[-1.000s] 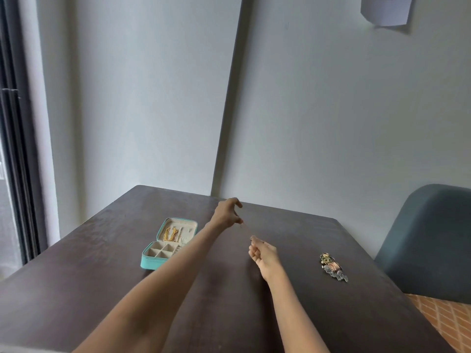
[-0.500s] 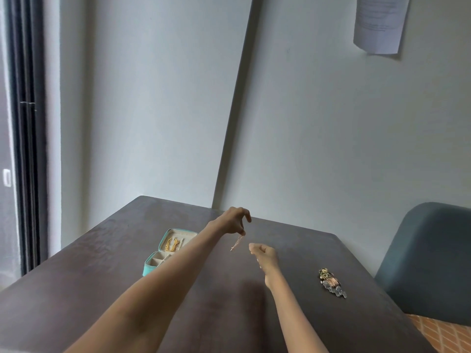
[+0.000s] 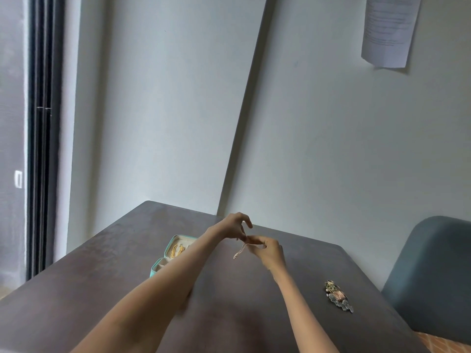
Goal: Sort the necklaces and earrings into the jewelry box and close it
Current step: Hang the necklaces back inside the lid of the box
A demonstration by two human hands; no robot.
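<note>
Head view: I see both hands meeting at frame centre, left hand (image 3: 233, 226) and right hand (image 3: 267, 250) pinching a thin necklace (image 3: 240, 250) that dangles down-left. My target, the open jewelry box (image 3: 173, 253), lies just left, nearer the left hand.

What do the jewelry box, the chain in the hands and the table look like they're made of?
Jewelry box: probably teal faux leather, smooth outside, with a pale cloth-like lining. Chain: fine metal, rose-gold tint, slight glint. Table: dark brown matte top, likely wood or laminate.
</note>
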